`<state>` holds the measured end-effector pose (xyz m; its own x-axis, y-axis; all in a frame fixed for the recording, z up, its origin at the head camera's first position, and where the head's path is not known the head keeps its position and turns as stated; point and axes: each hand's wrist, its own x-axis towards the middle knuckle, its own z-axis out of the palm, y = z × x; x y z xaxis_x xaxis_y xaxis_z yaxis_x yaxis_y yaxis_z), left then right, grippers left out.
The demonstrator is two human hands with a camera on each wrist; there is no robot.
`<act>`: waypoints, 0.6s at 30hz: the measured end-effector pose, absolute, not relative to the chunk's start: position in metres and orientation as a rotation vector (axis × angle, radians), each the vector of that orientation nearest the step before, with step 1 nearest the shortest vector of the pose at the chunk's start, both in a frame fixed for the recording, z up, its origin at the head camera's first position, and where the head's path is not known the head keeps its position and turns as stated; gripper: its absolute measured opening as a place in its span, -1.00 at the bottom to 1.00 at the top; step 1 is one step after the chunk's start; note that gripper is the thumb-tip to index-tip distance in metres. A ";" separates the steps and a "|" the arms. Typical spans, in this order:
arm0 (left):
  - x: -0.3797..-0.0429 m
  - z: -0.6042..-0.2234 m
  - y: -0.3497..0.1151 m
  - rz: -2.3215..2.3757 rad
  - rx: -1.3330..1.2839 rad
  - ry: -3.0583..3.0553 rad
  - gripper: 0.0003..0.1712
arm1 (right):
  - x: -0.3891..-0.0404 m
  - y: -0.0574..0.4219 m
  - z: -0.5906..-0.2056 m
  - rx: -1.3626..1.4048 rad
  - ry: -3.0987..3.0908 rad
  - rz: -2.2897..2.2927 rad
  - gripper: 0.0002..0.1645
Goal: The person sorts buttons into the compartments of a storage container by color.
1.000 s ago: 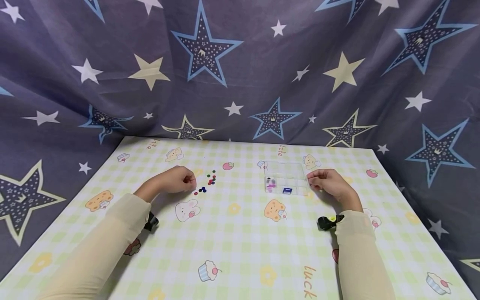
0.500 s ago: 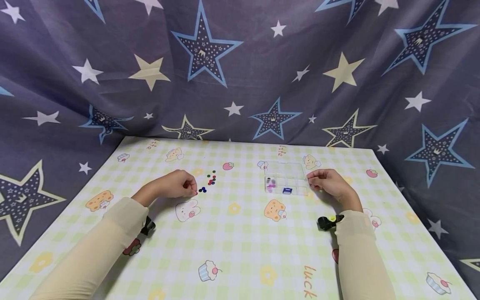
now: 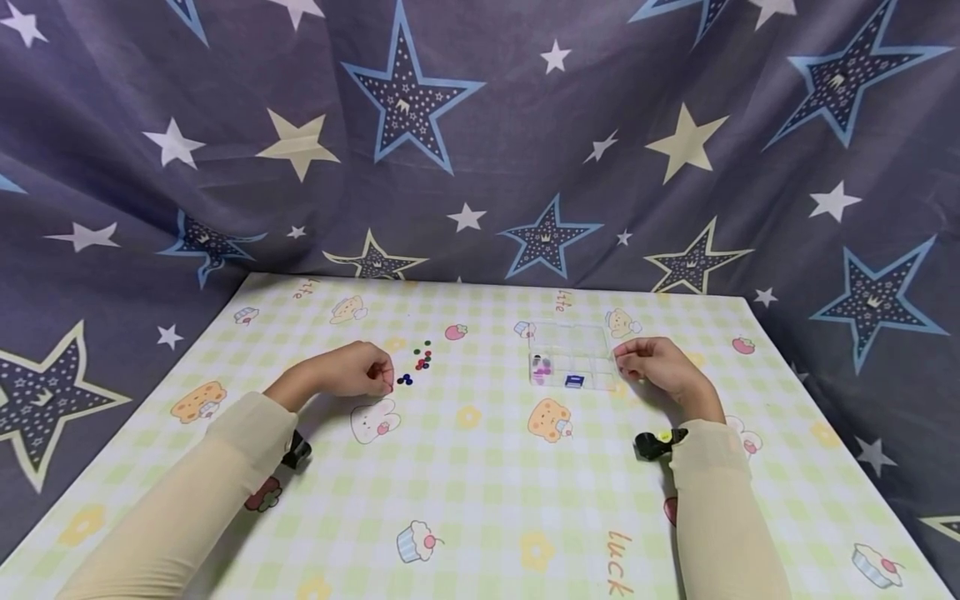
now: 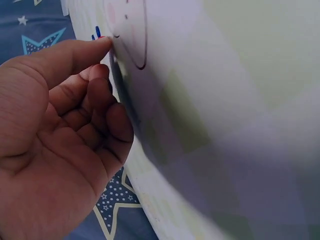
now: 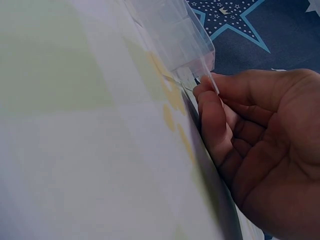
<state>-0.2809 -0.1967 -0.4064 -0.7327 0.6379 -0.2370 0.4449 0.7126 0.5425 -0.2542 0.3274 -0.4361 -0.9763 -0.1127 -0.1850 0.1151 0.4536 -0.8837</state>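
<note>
On the surface (image 3: 480, 475), red bead (image 4: 101, 37) loose a sec ago is now pinched by left hand (image 3: 352, 369), box (image 5: 177, 32) edge-gripped by right hand (image 3: 658, 367), roomy between.

Coloured pieces (image 3: 421, 365) left of clear box (image 3: 583, 364)

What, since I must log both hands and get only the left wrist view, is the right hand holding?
Observer: The right hand pinches the edge of a clear box.
Operator: I see bits of blue and red by the left hand. Which other colour lies there?
Observer: Green: the head view shows small green pieces on the table, among the others.
Operator: Does the box have anything in it?
Observer: Yes, pinkish pieces show in its near left compartment.
</note>
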 end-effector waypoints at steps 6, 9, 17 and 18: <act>-0.283 -0.404 -0.194 0.649 0.874 2.516 -0.90 | -0.253 0.327 -0.434 0.013 2.493 -1.527 -0.68; -0.285 -0.404 -0.189 0.681 0.913 2.540 -0.89 | -0.253 0.327 -0.434 0.013 2.491 -1.525 -0.68; -0.288 -0.400 -0.159 0.776 1.009 2.555 -0.91 | -0.254 0.327 -0.435 0.023 2.489 -1.531 -0.68; -0.289 -0.400 -0.154 0.780 1.022 2.553 -0.91 | -0.254 0.327 -0.435 0.019 2.487 -1.532 -0.68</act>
<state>-0.2886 -0.1539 -0.4002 -0.7096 0.7022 -0.0583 0.5498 0.6035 0.5775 -0.2543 0.3273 -0.4355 -0.9758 -0.1035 -0.1927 0.1256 0.4563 -0.8809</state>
